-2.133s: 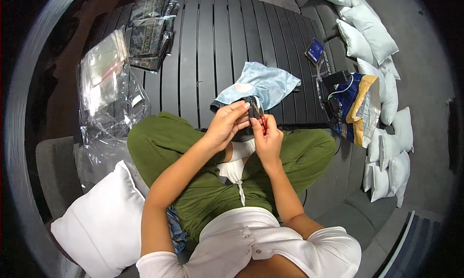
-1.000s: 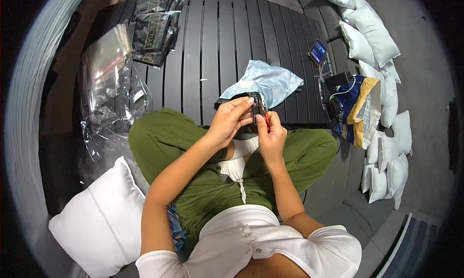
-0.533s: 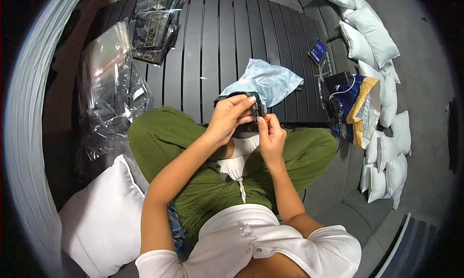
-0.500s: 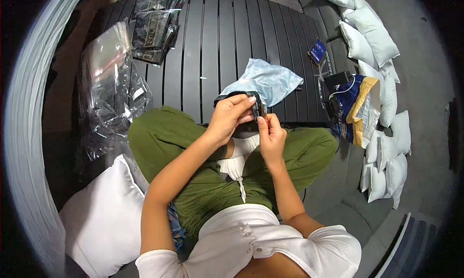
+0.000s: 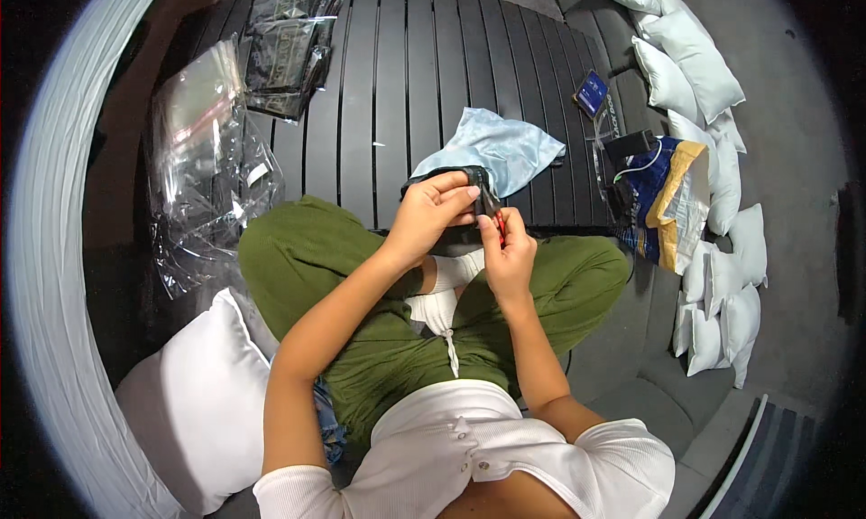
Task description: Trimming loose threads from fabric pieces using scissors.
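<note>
A light-blue, silky cloth (image 5: pixel 502 147) with a dark band (image 5: pixel 475 178) along its near side lies at the near edge of the slatted table. My left hand (image 5: pixel 433 214) pinches that dark band between thumb and fingers. Close beside it, my right hand (image 5: pixel 510 253) grips a small red-handled tool (image 5: pixel 501 228) whose dark, narrow tip points up at the band. The tool's exact kind is hard to make out, since my fingers cover much of it.
Clear plastic bags (image 5: pixel 203 158) lie at the left, with packed dark items (image 5: pixel 287 55) behind them. On the right are a blue card (image 5: pixel 592 95), a black box (image 5: pixel 629 146) with a white cable, and a blue-and-gold packet (image 5: pixel 672 203). White pillows (image 5: pixel 695 64) line the right side; another pillow (image 5: pixel 194 402) sits lower left.
My right hand has turned the tool slightly, so more of its red handle and dark tip shows beside the band. The left hand keeps its pinch, and the cloth has barely shifted.
</note>
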The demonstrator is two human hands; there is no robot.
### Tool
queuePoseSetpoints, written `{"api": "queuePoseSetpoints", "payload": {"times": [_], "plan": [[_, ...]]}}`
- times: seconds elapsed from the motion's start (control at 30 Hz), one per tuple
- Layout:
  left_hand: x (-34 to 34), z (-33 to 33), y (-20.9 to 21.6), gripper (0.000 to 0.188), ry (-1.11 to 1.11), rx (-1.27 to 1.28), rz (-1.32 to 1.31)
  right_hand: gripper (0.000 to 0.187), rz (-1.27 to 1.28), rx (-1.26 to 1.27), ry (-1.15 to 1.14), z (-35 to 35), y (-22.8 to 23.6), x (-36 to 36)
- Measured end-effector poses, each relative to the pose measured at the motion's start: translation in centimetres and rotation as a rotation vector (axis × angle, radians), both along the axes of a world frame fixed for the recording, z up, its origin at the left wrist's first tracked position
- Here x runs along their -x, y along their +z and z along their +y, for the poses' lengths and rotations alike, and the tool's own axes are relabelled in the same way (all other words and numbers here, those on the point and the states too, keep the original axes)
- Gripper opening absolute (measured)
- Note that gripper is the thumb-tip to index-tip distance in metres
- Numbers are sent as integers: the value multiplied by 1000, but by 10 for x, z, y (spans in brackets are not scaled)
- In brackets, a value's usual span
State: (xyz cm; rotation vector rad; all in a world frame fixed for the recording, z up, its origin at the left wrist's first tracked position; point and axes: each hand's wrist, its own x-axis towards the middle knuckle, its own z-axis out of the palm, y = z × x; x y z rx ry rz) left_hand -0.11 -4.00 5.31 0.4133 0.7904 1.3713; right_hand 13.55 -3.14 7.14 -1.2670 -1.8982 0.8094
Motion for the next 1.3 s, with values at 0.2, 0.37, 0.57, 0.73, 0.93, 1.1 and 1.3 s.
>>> {"api": "queuePoseSetpoints", "payload": {"times": [0.2,0.37,0.57,0.73,0.93,1.1,1.3], "plan": [[-1,-1,2,23,12,-46,86,21,-1,45,15,2,0,-5],[-1,-1,0,22,14,-63,120,21,10,54,18,2,-1,-8],[-1,0,3,23,7,-56,113,22,41,63,18,5,-9,-11],[-1,-1,4,23,9,-46,141,24,30,74,45,4,-10,-15],[0,1,-1,20,-10,-66,181,25,44,125,110,6,-7,-13],[0,1,-3,20,4,-63,146,24,22,107,122,6,-4,-10],[2,1,-2,19,-17,-81,137,25,32,155,121,6,-8,-9]]}}
